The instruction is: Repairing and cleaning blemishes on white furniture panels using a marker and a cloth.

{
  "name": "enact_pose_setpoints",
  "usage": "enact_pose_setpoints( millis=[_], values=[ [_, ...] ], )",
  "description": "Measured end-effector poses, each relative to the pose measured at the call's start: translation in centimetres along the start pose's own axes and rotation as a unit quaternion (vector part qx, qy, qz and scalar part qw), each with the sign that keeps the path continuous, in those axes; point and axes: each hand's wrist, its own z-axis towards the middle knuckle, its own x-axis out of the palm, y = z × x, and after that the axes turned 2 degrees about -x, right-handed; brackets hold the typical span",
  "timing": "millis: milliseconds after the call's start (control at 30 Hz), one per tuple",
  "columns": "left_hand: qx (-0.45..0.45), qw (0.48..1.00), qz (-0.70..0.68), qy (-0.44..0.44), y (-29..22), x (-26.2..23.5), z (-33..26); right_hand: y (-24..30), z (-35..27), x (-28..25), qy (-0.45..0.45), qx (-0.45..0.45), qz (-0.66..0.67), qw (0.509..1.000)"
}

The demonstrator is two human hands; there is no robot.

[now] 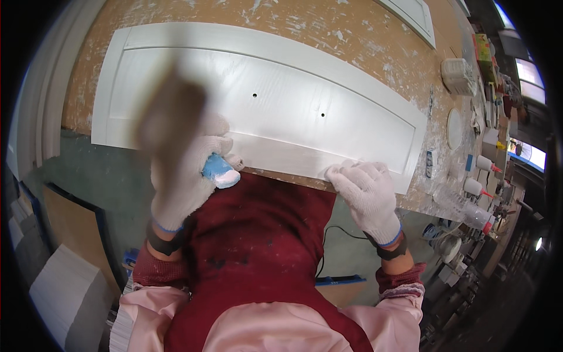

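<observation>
White panel (275,111): one long white cabinet door panel, it lies flat on the desk (363,44) and has two small dark holes in the middle.
Left hand (185,170): in a white knitted glove, the grip is closed around one blue and white block (221,171), just above the near edge of the panel; something brown and blurred is in front of it, I cannot tell what.
Right hand (369,196): also gloved, fingers bent, it rests on the near edge of the panel and holds nothing.
Bottles (484,164): three white squeeze bottles with red tips, at the right end of the desk.
Second panel (413,14): one more, at the far edge.
</observation>
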Motion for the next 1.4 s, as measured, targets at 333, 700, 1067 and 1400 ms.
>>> enact_pose_setpoints(
  millis=[333,700,1067,1400],
  values=[
    [0.004,1.000,-0.016,0.014,0.6,0.1,0.1,-0.7,-0.9,0.3,-0.064,0.041,-0.042,0.996],
    [0.020,0.998,0.050,0.027,0.7,-0.3,-0.1,-2.1,-3.0,0.2,-0.053,0.094,-0.035,0.994],
    [-0.022,1.000,0.004,0.021,1.1,0.2,-0.3,-1.7,-1.9,1.1,-0.067,0.034,-0.048,0.996],
    [0.030,0.998,0.054,0.004,1.2,0.5,-0.4,-1.2,-1.6,1.1,-0.068,0.075,-0.010,0.995]
  ],
)
